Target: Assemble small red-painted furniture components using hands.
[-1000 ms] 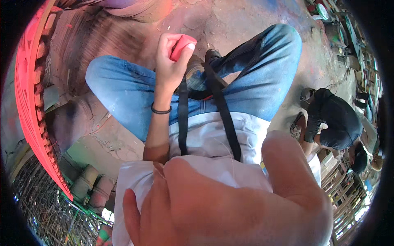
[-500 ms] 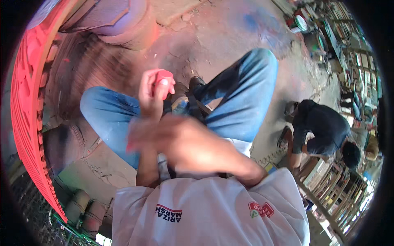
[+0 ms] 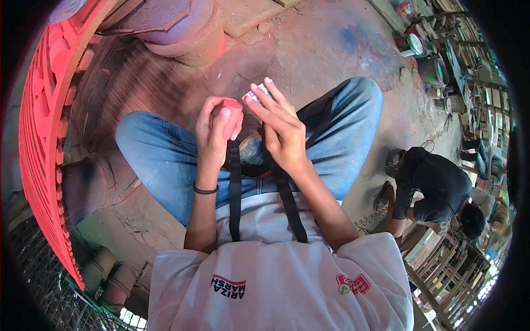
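A small red piece (image 3: 231,105) with a flat, faceted top is gripped in my left hand (image 3: 212,129), the thumb pressed along its near side. What it is made of I cannot tell. Close by on the right, my right hand (image 3: 282,127) holds a small whitish printed sheet (image 3: 257,92) with a reddish edge, possibly folded sandpaper. Its fingers stretch over the sheet, which partly hides it. The sheet is apart from the red piece, just to the right of it. Both hands are above the ground between my bent knees.
A large red slatted panel (image 3: 47,132) curves along the left. Round stone-like blocks (image 3: 190,38) stand at the far left. On the right a person in dark clothes (image 3: 436,179) bends low beside wooden racks (image 3: 441,248). Paint tins (image 3: 409,45) stand at the back right.
My right hand, blurred over my left forearm before, has swung forward and right to beside the red piece. The whitish sheet in it now shows. My left hand still holds the red piece.
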Available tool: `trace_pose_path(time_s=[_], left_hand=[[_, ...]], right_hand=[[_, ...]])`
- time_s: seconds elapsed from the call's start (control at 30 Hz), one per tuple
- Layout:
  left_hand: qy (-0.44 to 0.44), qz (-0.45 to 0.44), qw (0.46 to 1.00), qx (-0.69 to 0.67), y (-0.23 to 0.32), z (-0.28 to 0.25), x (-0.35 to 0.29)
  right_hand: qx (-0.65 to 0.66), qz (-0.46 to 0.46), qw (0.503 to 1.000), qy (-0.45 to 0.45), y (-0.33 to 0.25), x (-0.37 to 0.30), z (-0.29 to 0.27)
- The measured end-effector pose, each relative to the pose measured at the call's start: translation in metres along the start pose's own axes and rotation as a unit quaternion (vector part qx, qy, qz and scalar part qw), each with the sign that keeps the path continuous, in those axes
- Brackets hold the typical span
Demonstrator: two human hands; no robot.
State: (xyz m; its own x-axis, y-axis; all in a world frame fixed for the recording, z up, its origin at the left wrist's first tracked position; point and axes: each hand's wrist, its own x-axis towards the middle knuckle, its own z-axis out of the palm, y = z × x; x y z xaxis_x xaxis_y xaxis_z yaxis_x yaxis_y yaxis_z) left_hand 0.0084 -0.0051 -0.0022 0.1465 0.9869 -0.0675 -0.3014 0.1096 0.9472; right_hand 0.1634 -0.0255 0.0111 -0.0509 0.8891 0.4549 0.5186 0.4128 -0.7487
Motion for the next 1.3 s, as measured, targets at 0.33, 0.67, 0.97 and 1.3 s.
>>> trace_pose_path(time_s=[0.33, 0.67, 0.97, 1.3], left_hand=[[0.021, -0.052, 0.993, -0.099, 0.008, 0.008, -0.002], [-0.017, -0.074, 0.993, -0.093, 0.006, 0.004, -0.002], [-0.055, -0.101, 0.982, -0.147, 0.015, 0.0, -0.006], [0.117, -0.066, 0.989, -0.063, -0.001, 0.006, -0.006]], right_hand=[[-0.013, -0.041, 0.999, -0.032, -0.009, -0.002, -0.002], [-0.033, -0.025, 0.999, -0.005, 0.001, 0.001, 0.0], [-0.03, -0.028, 0.999, -0.034, -0.006, -0.004, -0.004], [0.059, -0.013, 0.997, -0.042, -0.015, -0.007, -0.011]])
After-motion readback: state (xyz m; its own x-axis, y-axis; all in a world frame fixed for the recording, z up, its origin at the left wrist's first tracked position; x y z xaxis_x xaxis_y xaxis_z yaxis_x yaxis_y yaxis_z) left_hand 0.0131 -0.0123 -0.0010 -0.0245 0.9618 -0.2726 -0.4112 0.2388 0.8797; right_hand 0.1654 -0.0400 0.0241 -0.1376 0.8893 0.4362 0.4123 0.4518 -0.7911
